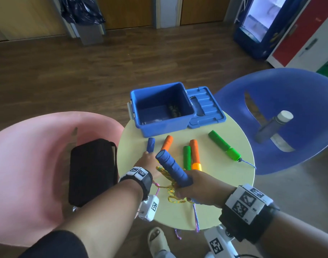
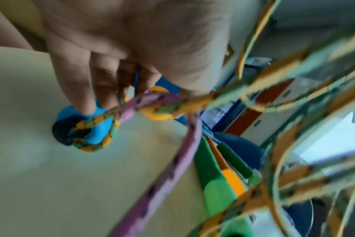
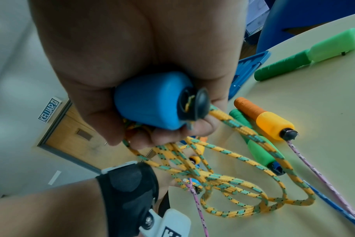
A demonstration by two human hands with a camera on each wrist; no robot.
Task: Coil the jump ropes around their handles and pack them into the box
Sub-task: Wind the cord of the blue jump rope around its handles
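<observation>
Best to keep right hand (image 1: 195, 185) clamped on raised blue handle (image 1: 173, 167) plus gathered yellow rope (image 3: 229, 179), pull second blue handle (image 1: 150, 144) alongside with left hand (image 1: 147, 161), clear of pink rope (image 2: 172, 162) before coiling; open box (image 1: 162, 120) at table's (image 1: 215, 183) 12 o'clock. Head view only: box, lid, spacing. Left wrist only: fingers (image 2: 79, 89) curled onto handle cap.

A: Where does the head view sit?
B: High above the round surface (image 1: 224, 146), facing down and forward over it

A: The wrist views?
B: Both very close, low over that surface (image 2: 51, 176), looking along the fingers; each shares the orange handle (image 3: 272, 125) lying on it
</observation>
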